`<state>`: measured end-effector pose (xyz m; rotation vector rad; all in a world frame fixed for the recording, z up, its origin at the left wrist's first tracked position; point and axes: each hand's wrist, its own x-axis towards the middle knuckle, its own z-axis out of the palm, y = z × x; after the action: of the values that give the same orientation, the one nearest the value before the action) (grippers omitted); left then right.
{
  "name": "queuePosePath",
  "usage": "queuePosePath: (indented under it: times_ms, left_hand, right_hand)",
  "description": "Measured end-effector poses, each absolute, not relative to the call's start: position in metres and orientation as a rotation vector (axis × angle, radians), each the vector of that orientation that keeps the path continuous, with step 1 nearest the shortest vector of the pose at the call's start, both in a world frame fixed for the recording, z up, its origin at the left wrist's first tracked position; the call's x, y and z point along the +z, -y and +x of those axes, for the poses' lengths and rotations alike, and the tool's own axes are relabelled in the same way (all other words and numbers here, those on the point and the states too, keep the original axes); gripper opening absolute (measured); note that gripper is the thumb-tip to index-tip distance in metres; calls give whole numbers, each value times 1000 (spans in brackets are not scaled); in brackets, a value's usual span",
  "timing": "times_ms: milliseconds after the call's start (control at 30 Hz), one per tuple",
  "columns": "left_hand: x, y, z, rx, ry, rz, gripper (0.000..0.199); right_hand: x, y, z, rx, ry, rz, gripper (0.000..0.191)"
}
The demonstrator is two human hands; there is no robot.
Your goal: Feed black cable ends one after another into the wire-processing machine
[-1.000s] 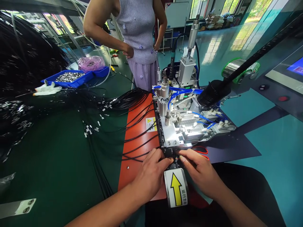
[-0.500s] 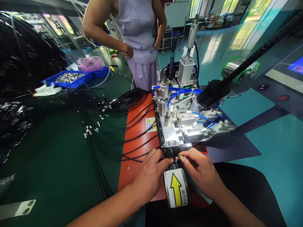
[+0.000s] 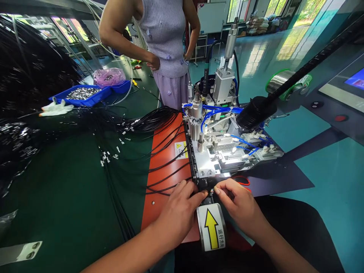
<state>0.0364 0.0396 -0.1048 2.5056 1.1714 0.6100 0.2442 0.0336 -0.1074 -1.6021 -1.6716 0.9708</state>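
Note:
My left hand (image 3: 183,201) is closed at the front of the machine's track, thumb pointing right; a black cable (image 3: 159,189) runs in under its fingers, where the grip is partly hidden. Facing it, my right hand (image 3: 237,197) pinches a small shiny metal connector (image 3: 212,192) between thumb and forefinger. The fingertips of both hands are close together, just above a metal plate with a yellow arrow (image 3: 211,227). Directly beyond them stands the bench machine (image 3: 216,151), with metal cylinders and blue air tubes. Several more cables lie across its orange base (image 3: 167,151).
Cable bundles (image 3: 113,197) lie on the green table (image 3: 68,189). A blue tray (image 3: 96,99) of metal parts and a white glove (image 3: 57,108) are at the back left. A person (image 3: 167,49) stands behind the machine. Red-handled scissors (image 3: 244,179) lie beyond my right hand.
My right fingertips and the connector have shifted very slightly left and down. My left hand stays almost still.

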Motion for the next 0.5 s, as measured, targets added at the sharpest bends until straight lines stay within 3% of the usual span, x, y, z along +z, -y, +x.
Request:
queuePosePath:
  times_ms: [233, 500]
  left_hand:
    - [-89, -38, 31, 540, -1187, 2573, 19]
    - [-91, -38, 32, 520, -1229, 2560, 24]
  right_hand:
    - [-106, -35, 244, 1036, 1631, -1637, 21]
    - [-111, -40, 243, 1346, 1424, -1666, 25]
